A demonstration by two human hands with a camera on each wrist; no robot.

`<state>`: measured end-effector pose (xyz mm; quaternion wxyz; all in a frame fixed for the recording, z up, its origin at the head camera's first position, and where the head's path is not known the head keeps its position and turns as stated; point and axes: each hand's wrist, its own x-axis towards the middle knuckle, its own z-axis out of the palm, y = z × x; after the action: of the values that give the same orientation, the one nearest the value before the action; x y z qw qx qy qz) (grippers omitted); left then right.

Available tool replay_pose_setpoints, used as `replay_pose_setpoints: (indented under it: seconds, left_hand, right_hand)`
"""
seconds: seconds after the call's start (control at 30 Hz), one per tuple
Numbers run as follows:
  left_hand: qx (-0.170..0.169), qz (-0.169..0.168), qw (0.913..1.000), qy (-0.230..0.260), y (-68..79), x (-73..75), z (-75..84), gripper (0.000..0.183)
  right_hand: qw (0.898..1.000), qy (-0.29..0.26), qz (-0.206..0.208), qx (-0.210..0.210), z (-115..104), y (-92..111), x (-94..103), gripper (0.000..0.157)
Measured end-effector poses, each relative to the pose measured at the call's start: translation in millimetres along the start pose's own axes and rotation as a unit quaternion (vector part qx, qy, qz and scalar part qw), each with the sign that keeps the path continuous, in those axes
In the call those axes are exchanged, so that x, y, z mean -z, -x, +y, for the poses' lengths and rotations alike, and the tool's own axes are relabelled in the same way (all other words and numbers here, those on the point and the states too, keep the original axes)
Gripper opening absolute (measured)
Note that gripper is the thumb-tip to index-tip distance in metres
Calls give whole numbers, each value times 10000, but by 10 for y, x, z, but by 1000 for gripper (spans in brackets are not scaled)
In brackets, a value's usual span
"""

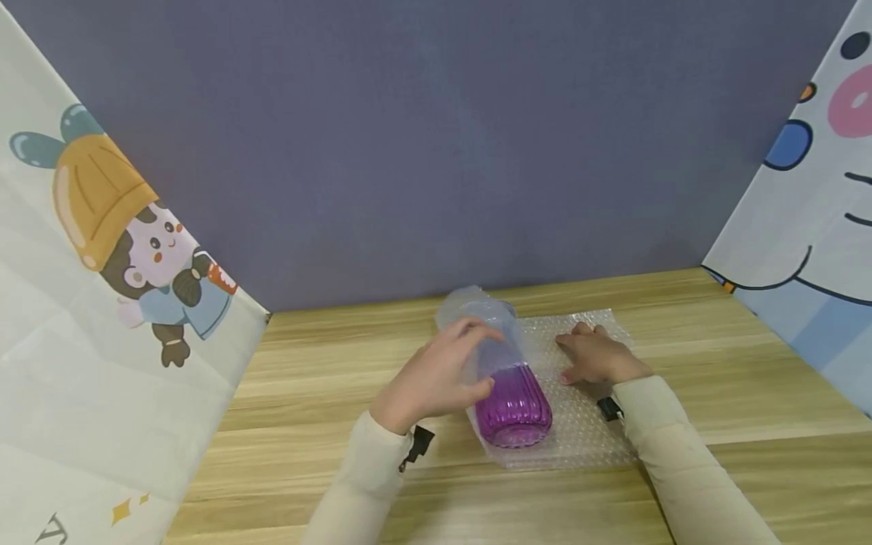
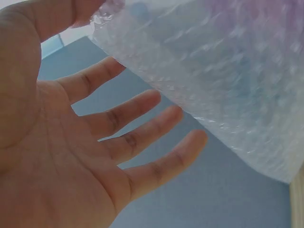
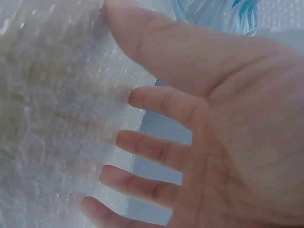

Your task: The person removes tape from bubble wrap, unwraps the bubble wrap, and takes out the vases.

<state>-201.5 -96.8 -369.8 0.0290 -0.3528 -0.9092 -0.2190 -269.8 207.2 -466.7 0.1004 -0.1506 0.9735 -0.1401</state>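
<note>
A purple ribbed glass vase (image 1: pixel 512 409) lies on a sheet of bubble wrap (image 1: pixel 586 428), its base toward me. A flap of the wrap (image 1: pixel 480 306) covers the vase's upper part. Over that flap is my left hand (image 1: pixel 439 375), fingers spread and loosely bent, the thumb near the vase's side. In the left wrist view the fingers lie along the wrap's edge (image 2: pixel 204 85). My right hand (image 1: pixel 599 356) rests on the wrap right of the vase, its straight fingers (image 3: pixel 156 145) at the sheet. Ribbed glass (image 3: pixel 218 14) with blue tints shows at that view's top.
The wrap lies on a wood-grain table (image 1: pixel 327 356). A grey-blue panel (image 1: pixel 436 151) rises at the back. Printed cartoon sheets (image 1: pixel 82 318) stand at both sides. Dark wrist devices (image 1: pixel 417 445) sit by the sleeves.
</note>
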Motion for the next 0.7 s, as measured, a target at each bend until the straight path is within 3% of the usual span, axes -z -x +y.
replay_pose_setpoints:
  seconds: [0.13,0.37,0.7]
  left_hand:
    - [251,26,9996,157,44,94,-52,66]
    - [339,82,9989,308,88,206,-116,84]
    - [746,127,9958,515,171,322,-179,105]
  right_hand:
    - [10000,24,-7,15,-6,2,-1,80]
    - [10000,29,-33,22,-17,16,18,79]
    - [9999,-88,-104,29,-44,26,32,79]
